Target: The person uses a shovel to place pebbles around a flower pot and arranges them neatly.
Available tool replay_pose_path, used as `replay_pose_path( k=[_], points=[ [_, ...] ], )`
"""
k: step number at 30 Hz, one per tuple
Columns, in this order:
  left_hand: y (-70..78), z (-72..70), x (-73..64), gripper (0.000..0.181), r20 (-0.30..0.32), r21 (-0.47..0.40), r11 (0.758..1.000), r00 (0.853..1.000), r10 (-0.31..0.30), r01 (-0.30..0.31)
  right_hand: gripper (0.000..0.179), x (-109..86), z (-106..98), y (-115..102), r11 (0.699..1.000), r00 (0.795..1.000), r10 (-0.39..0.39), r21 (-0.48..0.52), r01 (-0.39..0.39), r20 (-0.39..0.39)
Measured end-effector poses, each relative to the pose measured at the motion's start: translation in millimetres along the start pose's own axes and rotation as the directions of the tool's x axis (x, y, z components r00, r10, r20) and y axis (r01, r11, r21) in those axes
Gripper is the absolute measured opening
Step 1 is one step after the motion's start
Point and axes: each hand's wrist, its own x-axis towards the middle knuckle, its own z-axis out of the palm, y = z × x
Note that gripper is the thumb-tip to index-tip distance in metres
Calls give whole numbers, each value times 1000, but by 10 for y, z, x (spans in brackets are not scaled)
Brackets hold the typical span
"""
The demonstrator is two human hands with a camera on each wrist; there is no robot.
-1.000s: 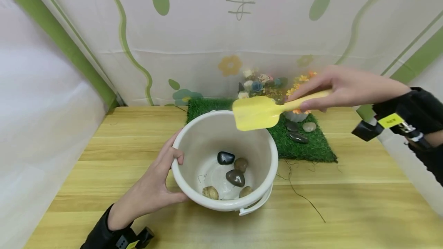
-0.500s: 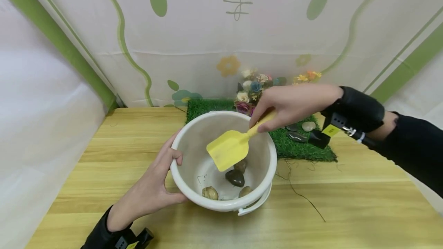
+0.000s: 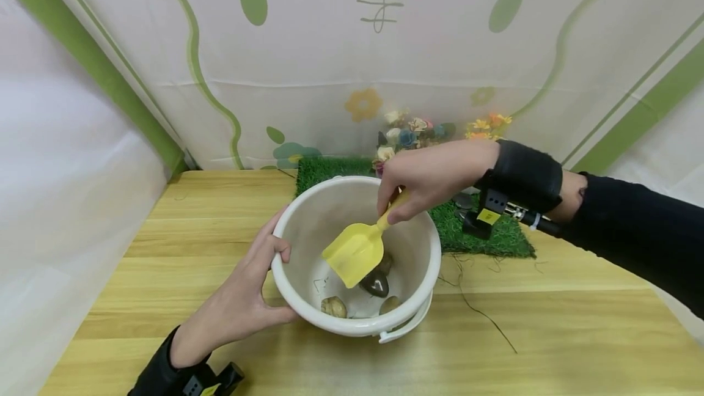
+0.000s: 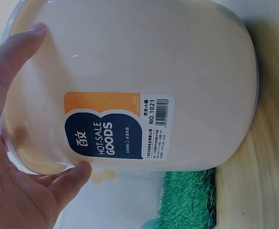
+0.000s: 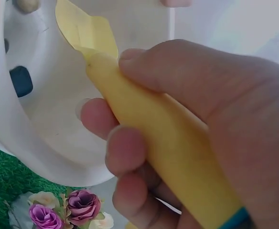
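Note:
A white bucket (image 3: 431,261) stands on the wooden table, its handle hanging down at the front right. My left hand (image 3: 247,292) grips the bucket's left rim, fingers over the edge and thumb on the outer wall. In the left wrist view a label (image 4: 120,126) shows on that wall. My right hand (image 3: 420,179) holds a yellow toy shovel (image 3: 354,252) by its handle, the blade tilted down inside the bucket. Several stones lie on the bottom, among them a tan stone (image 3: 333,307) and a dark brown stone (image 3: 376,285) partly behind the blade. A black stone (image 5: 21,81) shows in the right wrist view.
Behind the bucket lies a green turf mat (image 3: 495,237) with artificial flowers (image 3: 404,133) at its back. Dark stones on the mat are partly hidden by my right wrist. A thin dark strand (image 3: 486,316) lies on the table (image 3: 550,335) to the right. A printed curtain (image 3: 308,47) hangs behind.
My right hand has brought the shovel left and down from above the mat, and its blade has dipped into the bucket over the stones. My left hand has stayed on the rim.

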Motion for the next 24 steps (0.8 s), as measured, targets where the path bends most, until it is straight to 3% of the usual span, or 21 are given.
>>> replay_pose_path(
  k=[10, 16, 22, 24],
  points=[
    [2, -13, 12, 59, 7, 12, 1000, 1000, -5, 5, 15, 174, -11, -58, 990, 991, 87, -115, -76, 100],
    [-10, -18, 16, 59, 3, 22, 1000, 1000, 2, -2, 13, 293, -27, -106, 982, 975, 141, -149, -115, 171],
    [-10, -12, 17, 59, 4, 16, 1000, 1000, -4, 4, 8, 388, 22, -145, 965, 960, 207, -200, -169, 189],
    [-12, -9, 17, 59, 3, 14, 1000, 1000, -1, 1, 15, 422, 39, -143, 961, 954, 219, -214, -175, 203]
  ],
)
